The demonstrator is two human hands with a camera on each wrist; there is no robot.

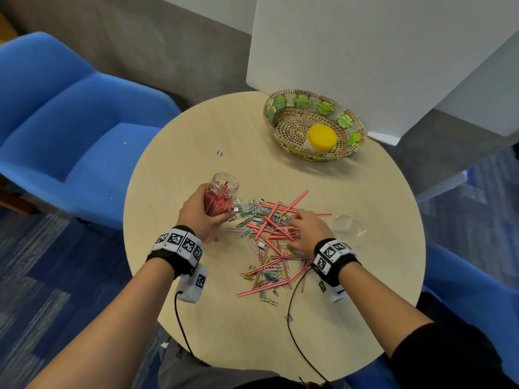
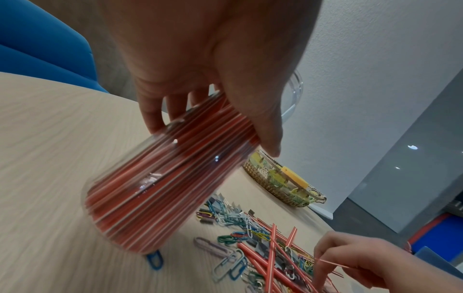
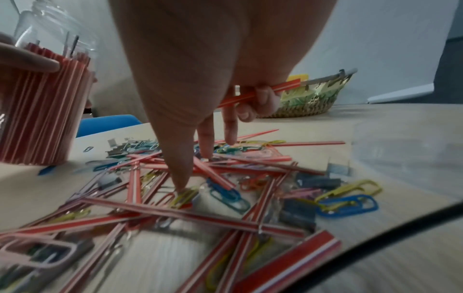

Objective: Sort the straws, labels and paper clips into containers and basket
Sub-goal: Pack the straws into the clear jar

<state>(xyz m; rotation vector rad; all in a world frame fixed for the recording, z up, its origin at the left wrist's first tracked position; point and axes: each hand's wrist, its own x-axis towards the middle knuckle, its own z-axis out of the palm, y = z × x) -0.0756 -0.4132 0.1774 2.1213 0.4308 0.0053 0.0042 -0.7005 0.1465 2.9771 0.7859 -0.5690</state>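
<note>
My left hand (image 1: 203,213) grips a clear plastic jar (image 1: 222,195) packed with red-and-white straws, tilted on the round table; the same jar (image 2: 160,182) fills the left wrist view. A pile of loose straws (image 1: 276,228), coloured paper clips (image 1: 248,210) and small grey label pieces lies in the table's middle. My right hand (image 1: 304,231) rests on that pile. In the right wrist view its curled ring and little fingers hold a straw (image 3: 260,92), while thumb and index fingertips (image 3: 206,150) reach down among the straws (image 3: 213,174).
A woven basket (image 1: 314,124) with green leaf trim stands at the far right and holds a yellow-lidded jar (image 1: 322,137). A clear lid or dish (image 1: 348,227) lies right of my right hand. Blue chairs (image 1: 70,122) surround the table. Cables hang from both wristbands.
</note>
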